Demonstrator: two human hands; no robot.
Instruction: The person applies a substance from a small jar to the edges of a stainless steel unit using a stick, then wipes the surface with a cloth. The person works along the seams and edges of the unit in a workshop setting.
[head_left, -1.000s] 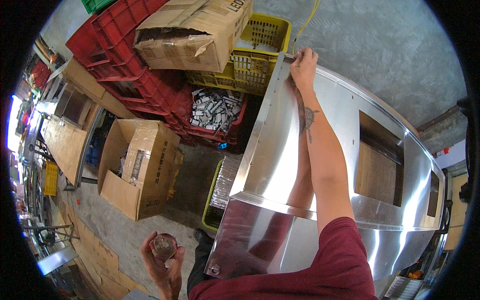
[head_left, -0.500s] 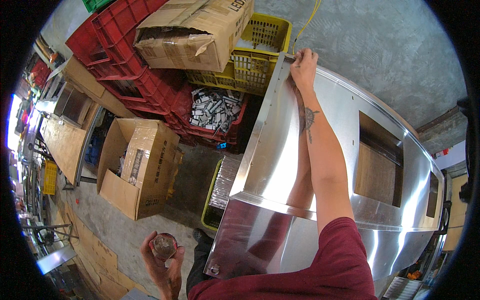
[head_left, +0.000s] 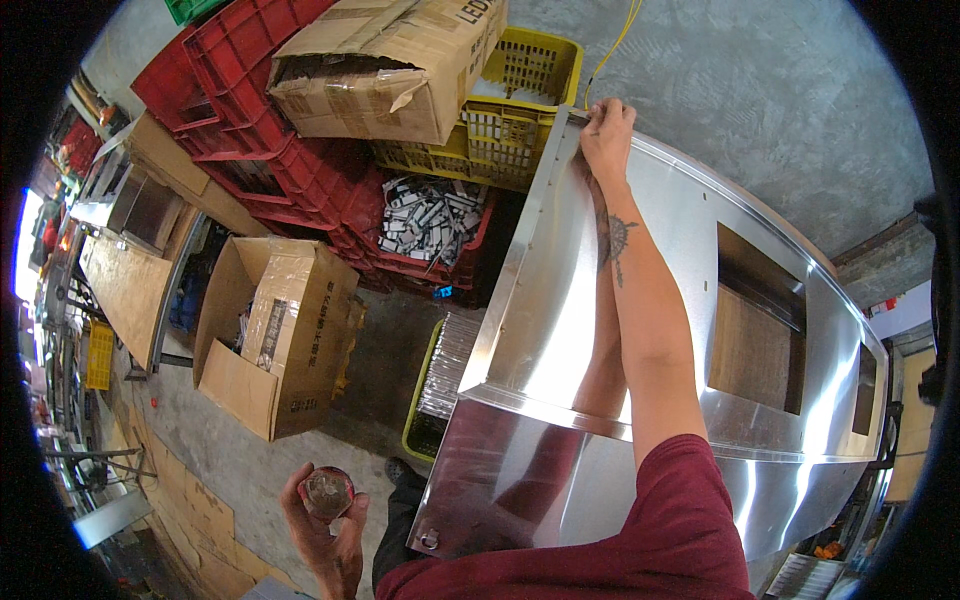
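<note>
Fingers of the left hand are bent around a small, round, brownish see-through object with a reddish rim, near the lower edge of the view; the thumb is at one side of it. What it is exactly, I cannot tell; I judge it light and rather hard, perhaps smooth, so a hold by its outer rim seems suitable. Beside it, to the right, is the large, shiny, silver sheet-metal body with rectangular openings. To me it looks thin-walled but stiff, awkward to lift because of its size, and slippery where it shines; its folded border should give the surest hold, with care for sharp edges. At its far corner, the right hand has its fingers curled at this border; whether they pinch something there, I cannot tell. Below lies the grey concrete floor, which carries an open brown cardboard box. Farther, stacked red plastic crates stand beside a yellow plastic lattice basket, with a taped brown carton on top. Behind the metal body spreads a grey surface, probably a wall.
</note>
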